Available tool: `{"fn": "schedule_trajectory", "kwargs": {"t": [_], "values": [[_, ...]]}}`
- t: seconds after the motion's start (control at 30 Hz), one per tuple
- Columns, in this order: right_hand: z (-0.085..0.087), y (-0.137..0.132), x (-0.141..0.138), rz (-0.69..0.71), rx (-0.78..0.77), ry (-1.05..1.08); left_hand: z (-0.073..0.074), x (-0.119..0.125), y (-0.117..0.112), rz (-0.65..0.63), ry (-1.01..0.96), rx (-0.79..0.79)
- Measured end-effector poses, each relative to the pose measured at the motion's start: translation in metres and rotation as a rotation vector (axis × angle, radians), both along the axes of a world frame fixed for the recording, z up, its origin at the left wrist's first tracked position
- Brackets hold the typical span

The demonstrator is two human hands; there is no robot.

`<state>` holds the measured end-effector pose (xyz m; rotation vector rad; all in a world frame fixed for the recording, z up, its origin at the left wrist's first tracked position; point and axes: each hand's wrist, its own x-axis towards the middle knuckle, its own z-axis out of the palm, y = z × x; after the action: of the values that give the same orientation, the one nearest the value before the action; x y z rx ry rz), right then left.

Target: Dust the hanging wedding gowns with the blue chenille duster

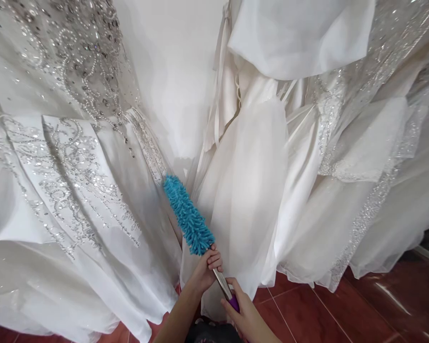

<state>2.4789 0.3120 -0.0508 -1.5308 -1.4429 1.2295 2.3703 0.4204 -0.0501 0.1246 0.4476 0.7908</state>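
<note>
A duster [188,214] with a fluffy turquoise head slants up and to the left, in front of the gap between two groups of white dresses. My left hand [208,269] wraps round its metal shaft just below the head. Lower down, my right hand [241,307] is closed on the purple handle end. The duster's tip overlaps the edge of a beaded white dress [82,190] on the left; whether it touches the fabric I cannot tell. Behind the head and to its right hangs a plain white gown [243,190].
More white gowns [346,209], some with glittering trim, hang along the right. A white cloth [300,33] drapes over the top there. The white wall [171,71] shows between the groups. Dress hems reach down to the red tiled floor [307,309].
</note>
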Motion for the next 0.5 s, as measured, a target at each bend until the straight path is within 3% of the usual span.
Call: {"fn": "schedule_trajectory", "kwargs": {"t": [0.17,0.27,0.37,0.5], "values": [[0.032,0.003,0.009,-0.097,0.141,-0.101,0.059,0.019,0.011,-0.119,-0.063,0.186],[0.040,0.003,0.011,-0.214,0.209,-0.106,0.079,0.035,0.016,-0.182,-0.089,0.242],[0.039,0.001,0.014,-0.272,0.211,-0.116,0.081,0.049,0.018,-0.223,-0.089,0.253],[0.029,-0.002,0.019,-0.242,0.174,-0.099,0.064,0.054,0.018,-0.229,-0.090,0.186]]}}
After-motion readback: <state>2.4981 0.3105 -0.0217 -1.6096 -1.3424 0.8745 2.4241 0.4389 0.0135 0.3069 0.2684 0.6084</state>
